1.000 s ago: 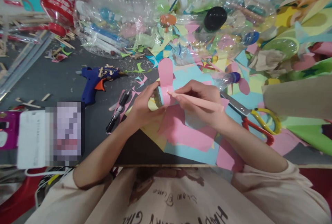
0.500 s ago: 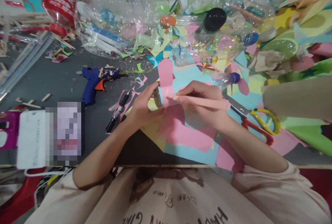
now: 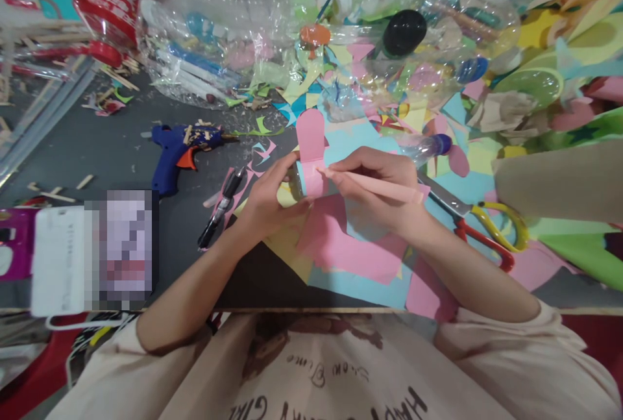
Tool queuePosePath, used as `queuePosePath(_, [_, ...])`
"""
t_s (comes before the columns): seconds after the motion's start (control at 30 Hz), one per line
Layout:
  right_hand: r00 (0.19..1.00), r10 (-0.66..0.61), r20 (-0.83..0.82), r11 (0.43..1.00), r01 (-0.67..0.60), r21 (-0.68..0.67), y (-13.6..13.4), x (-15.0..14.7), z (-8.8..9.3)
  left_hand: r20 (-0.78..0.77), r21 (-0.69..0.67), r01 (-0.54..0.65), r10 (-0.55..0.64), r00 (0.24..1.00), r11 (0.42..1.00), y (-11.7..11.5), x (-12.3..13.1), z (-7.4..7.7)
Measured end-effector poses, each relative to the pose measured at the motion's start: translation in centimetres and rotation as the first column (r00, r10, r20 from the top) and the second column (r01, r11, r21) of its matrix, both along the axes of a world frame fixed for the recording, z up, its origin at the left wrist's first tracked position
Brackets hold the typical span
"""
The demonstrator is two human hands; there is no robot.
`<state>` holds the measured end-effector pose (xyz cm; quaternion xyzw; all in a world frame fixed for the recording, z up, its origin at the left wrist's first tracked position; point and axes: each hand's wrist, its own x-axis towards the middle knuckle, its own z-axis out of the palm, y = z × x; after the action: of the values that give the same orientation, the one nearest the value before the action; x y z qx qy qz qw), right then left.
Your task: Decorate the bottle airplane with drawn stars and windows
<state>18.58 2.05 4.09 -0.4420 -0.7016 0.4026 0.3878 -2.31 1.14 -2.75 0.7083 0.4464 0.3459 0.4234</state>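
My left hand (image 3: 265, 202) has its thumb and fingers curved around a small piece with a pink paper strip (image 3: 311, 136) on it. The strip's rounded end stands out beyond my fingers, with a crease across its middle. What lies under the strip is mostly hidden by my fingers. In a writing grip, my right hand (image 3: 382, 186) is closed on a pale pink pen (image 3: 377, 185). Its tip is at the lower part of the strip; I cannot tell whether it touches. Beneath both hands lie a larger pink paper sheet (image 3: 365, 254) and light blue paper (image 3: 357, 284).
Scissors (image 3: 496, 225) with yellow and red handles lie right of my right hand. A blue glue gun (image 3: 170, 154) and a black pen (image 3: 221, 209) are on the left. Clear plastic bottles and paper scraps (image 3: 428, 76) heap up at the back. A phone (image 3: 129, 245) lies front left.
The pen's tip has moved slightly up and its back end slightly left, tilting the pen more. My left hand and the pink strip are almost unmoved.
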Motion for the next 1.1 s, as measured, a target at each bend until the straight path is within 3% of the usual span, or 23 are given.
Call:
queuePosePath(0.3, [0.997, -0.047, 0.062, 0.999, 0.048, -0.014, -0.09, -0.31, 0.22, -0.003, 0.013, 0.001, -0.001, 1.0, 1.0, 0.04, 0.1, 0.09])
queuePosePath(0.6, [0.993, 0.028, 0.112, 1.0, -0.028, -0.01, 0.03, -0.12, 0.31, 0.011, 0.016, 0.002, -0.002, 1.0, 1.0, 0.05, 0.09, -0.18])
queuePosePath(0.83, [0.999, -0.047, -0.008, 0.995, 0.046, -0.088, 0.1, -0.22, 0.5, 0.021, -0.041, -0.01, 0.011, 1.0, 0.999, -0.01, 0.3, 0.12])
queuePosePath(1.1, [0.999, 0.047, 0.014, 0.996, -0.046, -0.073, -0.2, -0.1, -0.12, 0.004, -0.051, -0.013, 0.013, 1.0, 0.999, -0.11, 0.18, 0.37])
